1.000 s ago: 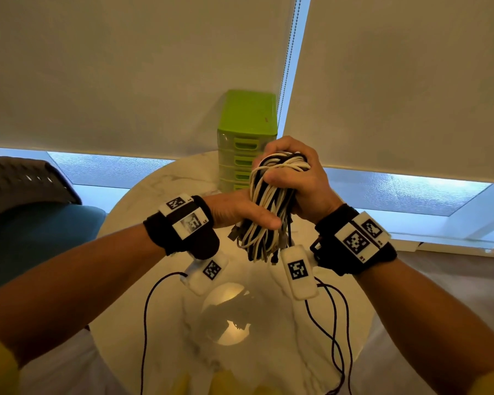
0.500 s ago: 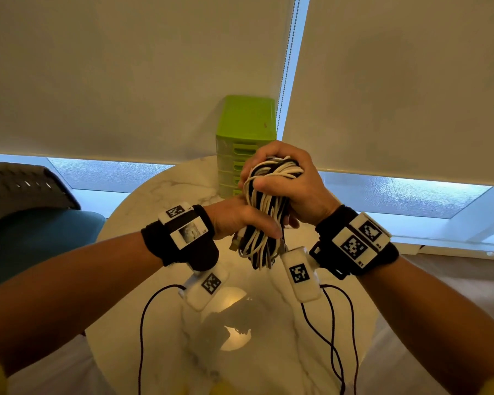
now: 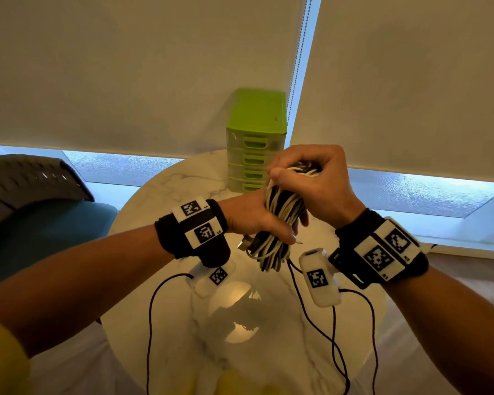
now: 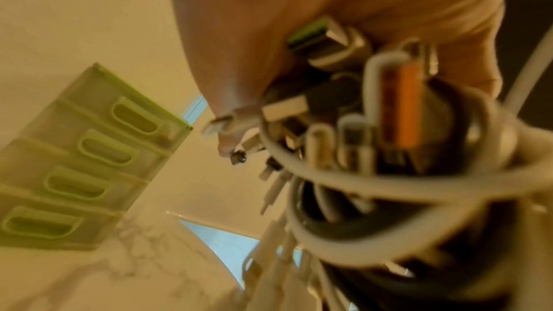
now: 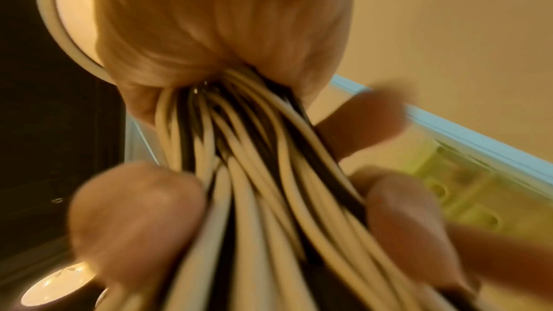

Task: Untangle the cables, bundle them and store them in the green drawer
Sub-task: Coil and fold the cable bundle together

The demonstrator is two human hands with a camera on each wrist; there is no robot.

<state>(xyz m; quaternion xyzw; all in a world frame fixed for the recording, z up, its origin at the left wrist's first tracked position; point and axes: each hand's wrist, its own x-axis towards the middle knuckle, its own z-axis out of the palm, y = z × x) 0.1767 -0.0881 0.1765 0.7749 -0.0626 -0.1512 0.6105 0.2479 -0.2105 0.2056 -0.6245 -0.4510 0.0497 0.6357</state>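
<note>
Both hands hold the black & white cable bundle up over the marble table, R hand fisted round its top loops, L hand wrapped round its lower half w/ plug ends hanging below, green drawer unit just behind, drawers closed.

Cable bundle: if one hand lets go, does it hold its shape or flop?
Probably flops: the cable bundle is loose black and white loops, no tie visible. Both the left hand and right hand grip it. Plug ends stick out, so they could snag.
</note>
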